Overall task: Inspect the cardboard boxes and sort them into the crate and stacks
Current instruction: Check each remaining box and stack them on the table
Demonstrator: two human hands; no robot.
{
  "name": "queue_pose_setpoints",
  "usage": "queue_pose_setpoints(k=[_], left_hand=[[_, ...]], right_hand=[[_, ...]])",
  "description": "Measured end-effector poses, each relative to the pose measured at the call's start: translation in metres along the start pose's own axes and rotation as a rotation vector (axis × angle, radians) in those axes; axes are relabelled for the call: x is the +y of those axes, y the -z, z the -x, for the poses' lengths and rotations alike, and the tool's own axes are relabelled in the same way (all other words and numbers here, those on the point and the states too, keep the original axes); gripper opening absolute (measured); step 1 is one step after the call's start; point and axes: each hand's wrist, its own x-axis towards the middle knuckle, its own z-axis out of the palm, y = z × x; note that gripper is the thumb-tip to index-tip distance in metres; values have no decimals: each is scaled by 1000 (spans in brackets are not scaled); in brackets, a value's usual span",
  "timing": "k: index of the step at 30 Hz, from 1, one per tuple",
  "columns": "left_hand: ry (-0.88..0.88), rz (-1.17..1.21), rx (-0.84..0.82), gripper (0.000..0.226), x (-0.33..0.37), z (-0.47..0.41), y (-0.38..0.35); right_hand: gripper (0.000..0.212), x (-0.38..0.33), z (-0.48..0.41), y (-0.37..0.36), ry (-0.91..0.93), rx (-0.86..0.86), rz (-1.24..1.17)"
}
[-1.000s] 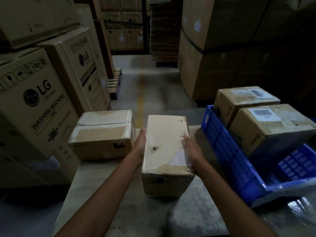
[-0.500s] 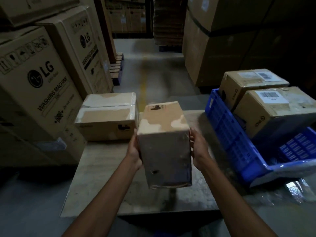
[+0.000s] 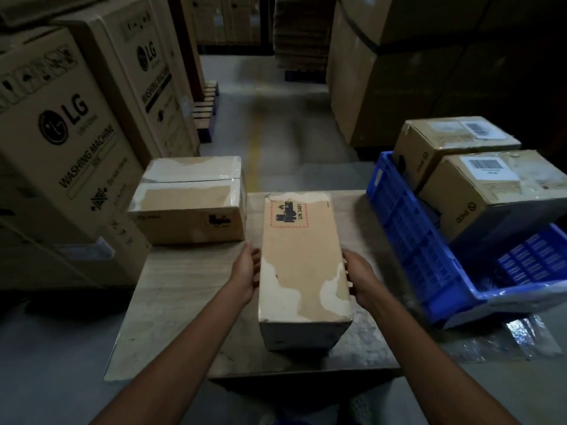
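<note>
Cardboard box (image 3: 302,262) lies with its long axis running straight away from the person. Its broad face is up, and the red-bordered UN 3481 label (image 3: 287,214) sits at the far end, beyond the fingertips. The left hand (image 3: 245,273) presses against the left wall about midway along, fingers lightly bent onto it. The right hand (image 3: 360,279) clasps the opposite wall, its fingertips (image 3: 347,273) curled onto the upper right edge. Whether the box rests on the table (image 3: 184,302) or hangs just above it cannot be told. A taped box (image 3: 190,200) sits beyond and left of the left fingers. A blue crate (image 3: 408,228) holding two labelled boxes stands right of the right fingers.
</note>
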Motion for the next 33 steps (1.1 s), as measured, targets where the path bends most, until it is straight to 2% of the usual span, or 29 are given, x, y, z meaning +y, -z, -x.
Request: queue_pose_setpoints(k=[3,6,12,14,16,21,27,31,33], left_hand=[[23,-25,-67,64,36,15,-21],[-9,-25,-178,61,56,37,-40],[-177,-7,-160,75,77,44,-35],[-216,4,-163,76,88,45,-35],[-241,39,-162,71,96,49,-37],[-235,74,-224,68,84,54,-38],[-132,206,-297,54,51,50,-27],[-164,155,-277,51,47,53,-26],[-210,69,-236,47,46,58,-25]], right_hand=[[53,-19,-2,-9,-19,-43,-80],[56,-26,-1,-13,6,-59,-161],[67,-43,10,-6,202,-93,-215],[69,-53,10,-5,218,-95,-263],[67,-60,9,-5,234,-93,-302],[43,-48,12,-14,245,-87,-332],[42,-16,10,-19,200,-76,-365],[39,-12,9,-13,182,-85,-339],[37,-11,8,-9,173,-35,-295]])
